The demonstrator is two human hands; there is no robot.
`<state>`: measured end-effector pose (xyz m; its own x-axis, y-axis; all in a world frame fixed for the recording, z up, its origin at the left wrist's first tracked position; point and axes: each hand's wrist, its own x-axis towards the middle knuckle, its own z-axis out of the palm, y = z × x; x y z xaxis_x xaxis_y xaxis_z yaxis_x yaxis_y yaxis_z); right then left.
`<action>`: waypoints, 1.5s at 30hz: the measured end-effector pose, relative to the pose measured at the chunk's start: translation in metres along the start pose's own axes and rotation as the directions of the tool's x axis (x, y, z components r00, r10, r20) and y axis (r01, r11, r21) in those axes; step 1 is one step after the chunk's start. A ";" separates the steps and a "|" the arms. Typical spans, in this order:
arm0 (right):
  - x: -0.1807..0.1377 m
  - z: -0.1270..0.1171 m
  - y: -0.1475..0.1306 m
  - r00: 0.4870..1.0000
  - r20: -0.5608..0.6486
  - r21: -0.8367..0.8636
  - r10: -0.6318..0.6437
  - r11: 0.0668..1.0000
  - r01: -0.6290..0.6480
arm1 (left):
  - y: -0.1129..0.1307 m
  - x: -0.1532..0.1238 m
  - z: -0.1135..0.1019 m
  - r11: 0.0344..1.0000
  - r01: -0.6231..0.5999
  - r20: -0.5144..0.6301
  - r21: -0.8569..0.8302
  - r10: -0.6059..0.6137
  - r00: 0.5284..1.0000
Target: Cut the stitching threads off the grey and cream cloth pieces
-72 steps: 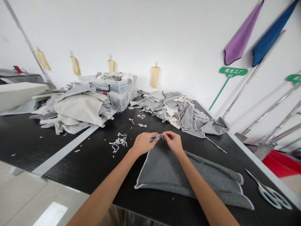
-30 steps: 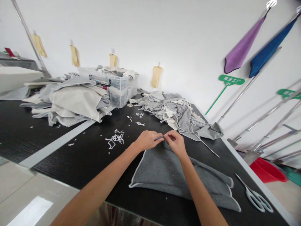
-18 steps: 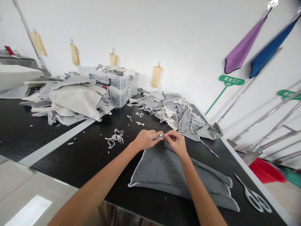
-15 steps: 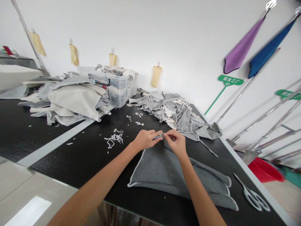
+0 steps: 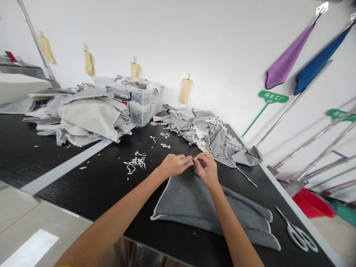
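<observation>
A grey cloth (image 5: 189, 200) with white stitched edges lies on the black table in front of me. My right hand (image 5: 207, 170) pinches a raised part of its far edge between thumb and fingers. Close beside it, almost fingertip to fingertip, my left hand (image 5: 175, 165) is closed on a thin, small bluish object (image 5: 189, 161); its kind is too small to make out. Scissors (image 5: 300, 235) with pale handles lie apart from both hands, near the table's right edge.
White thread scraps (image 5: 136, 163) lie left of my hands. Behind them are a heap of grey cloths (image 5: 200, 126), a clear plastic bin (image 5: 140, 107) full of cloth, and a stack of cloths (image 5: 86, 115). A red bucket (image 5: 311, 202) stands beyond the table's right edge.
Both hands stay at the cloth's edge with only slight finger movement. Less of the small bluish object shows between my left fingers. The view has shifted a little.
</observation>
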<state>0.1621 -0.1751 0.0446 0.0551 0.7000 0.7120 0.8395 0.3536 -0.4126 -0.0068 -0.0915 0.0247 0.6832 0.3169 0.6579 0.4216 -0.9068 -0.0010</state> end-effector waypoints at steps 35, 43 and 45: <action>0.071 0.109 -0.080 0.906 0.415 0.202 0.085 0.962 -0.183 | 0.035 -0.207 -0.103 0.670 0.604 -0.126 -0.432 -0.708 0.695; 0.079 0.192 -0.107 0.739 0.654 0.264 -0.160 0.964 -0.024 | 0.029 -0.212 -0.114 0.634 0.617 -0.046 -0.466 -0.714 0.699; 0.081 0.196 -0.111 0.707 0.678 0.282 -0.200 0.959 0.002 | 0.028 -0.211 -0.115 0.635 0.617 -0.044 -0.465 -0.712 0.701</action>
<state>-0.0323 -0.0364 0.0364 -0.4957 0.8449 0.2012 0.6532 0.5154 -0.5547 -0.2077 -0.2162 -0.0279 0.1522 0.8556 0.4948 0.4121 -0.5100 0.7551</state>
